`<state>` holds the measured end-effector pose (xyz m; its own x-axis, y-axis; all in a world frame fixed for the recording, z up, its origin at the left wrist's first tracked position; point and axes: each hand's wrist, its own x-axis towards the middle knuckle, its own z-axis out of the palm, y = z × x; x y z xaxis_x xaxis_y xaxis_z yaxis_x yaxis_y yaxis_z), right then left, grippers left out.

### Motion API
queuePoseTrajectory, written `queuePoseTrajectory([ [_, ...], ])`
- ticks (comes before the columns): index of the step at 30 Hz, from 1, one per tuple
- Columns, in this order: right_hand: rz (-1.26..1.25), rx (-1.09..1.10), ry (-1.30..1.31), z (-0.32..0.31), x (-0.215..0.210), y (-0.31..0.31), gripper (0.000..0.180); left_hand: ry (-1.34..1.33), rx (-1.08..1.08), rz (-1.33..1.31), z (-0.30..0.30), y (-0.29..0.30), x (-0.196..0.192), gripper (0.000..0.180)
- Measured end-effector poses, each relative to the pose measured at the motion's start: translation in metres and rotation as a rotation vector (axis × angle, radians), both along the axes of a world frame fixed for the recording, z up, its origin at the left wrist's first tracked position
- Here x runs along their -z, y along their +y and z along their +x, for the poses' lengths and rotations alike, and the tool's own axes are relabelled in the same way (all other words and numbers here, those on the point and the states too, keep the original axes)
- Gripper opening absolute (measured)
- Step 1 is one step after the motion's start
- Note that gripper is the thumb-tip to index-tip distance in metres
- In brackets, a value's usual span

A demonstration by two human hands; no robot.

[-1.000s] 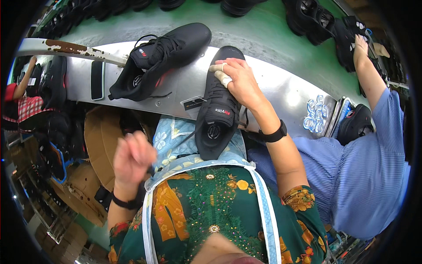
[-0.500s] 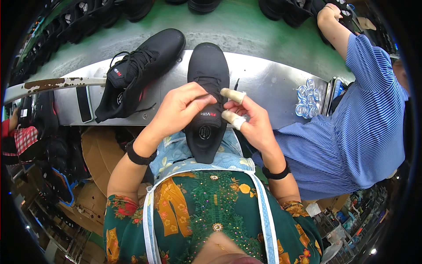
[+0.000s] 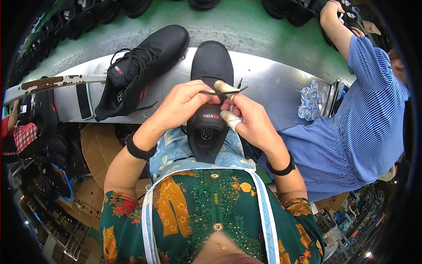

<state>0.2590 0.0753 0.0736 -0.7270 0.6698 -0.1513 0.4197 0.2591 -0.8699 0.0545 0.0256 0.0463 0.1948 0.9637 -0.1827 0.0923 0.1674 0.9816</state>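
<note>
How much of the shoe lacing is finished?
Done: the black sneaker lying on the metal bench already has laces in. In hand: the left hand and right hand pinch a black lace over the unlaced black shoe. Left: that shoe shows no lace threaded yet, so nearly all its lacing remains.

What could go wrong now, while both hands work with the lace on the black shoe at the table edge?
1. The black shoe hangs with its heel past the edge of the metal table, toward the lap; a hard pull could slide it off.
2. The lace is pinched thinly between the left hand and the right hand; it may slip from the grip.
3. The taped fingertips may dull the touch, so an eyelet may be missed.
</note>
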Motion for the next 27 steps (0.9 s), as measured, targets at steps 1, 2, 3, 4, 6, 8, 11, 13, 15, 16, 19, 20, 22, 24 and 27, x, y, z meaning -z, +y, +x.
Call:
queuePoseTrajectory([
  [1,-0.142,-0.003,-0.066,0.0,0.0,0.003,0.023,0.0,0.004,0.0,0.001,0.0,0.0,0.016],
  [2,-0.142,0.002,-0.065,-0.002,0.002,0.007,0.023,-0.009,-0.006,-0.008,0.002,-0.001,0.001,0.016],
  [3,-0.494,0.049,0.123,-0.004,0.005,0.012,0.029,-0.019,-0.017,-0.015,0.003,-0.001,0.001,0.015],
  [4,-0.843,0.091,0.316,-0.006,0.009,0.017,0.035,-0.017,-0.014,-0.012,0.002,-0.001,0.001,0.015],
  [6,-0.916,0.104,0.336,0.002,0.018,0.019,0.041,0.127,0.045,0.064,-0.001,-0.001,0.001,0.014],
  [8,-0.995,0.117,0.351,0.006,0.023,0.015,0.047,0.134,0.042,0.076,0.001,-0.001,0.0,0.015],
  [11,-0.543,0.209,0.195,0.011,0.028,0.004,0.049,0.211,0.078,0.093,0.002,0.001,-0.012,0.019],
  [13,-0.301,0.335,0.018,0.024,0.036,-0.002,0.054,0.288,0.112,0.097,0.003,0.0,-0.017,0.022],
  [15,-0.363,0.297,0.026,0.033,0.02,-0.017,0.053,0.277,0.15,0.142,0.004,-0.004,-0.018,0.025],
  [16,-0.322,0.105,-0.254,0.03,0.002,-0.023,0.046,0.278,0.153,0.138,0.005,-0.007,-0.019,0.025],
  [19,-0.062,-0.16,-0.482,0.034,0.005,-0.047,0.029,0.395,0.158,0.129,0.014,-0.003,-0.022,0.022],
  [20,-0.175,-0.225,-0.248,0.033,-0.004,-0.045,0.025,0.413,0.135,0.119,0.013,-0.004,-0.02,0.022],
  [22,-0.824,-0.145,0.195,0.03,-0.035,-0.04,0.026,0.429,0.121,0.12,0.012,-0.006,-0.016,0.021],
  [24,-0.893,-0.151,0.304,0.026,-0.028,-0.036,0.028,0.319,0.065,0.114,0.014,-0.007,-0.011,0.02],
  [27,-0.659,-0.219,0.087,0.028,-0.042,-0.015,0.031,0.287,0.077,0.281,0.016,0.0,-0.013,0.021],
])
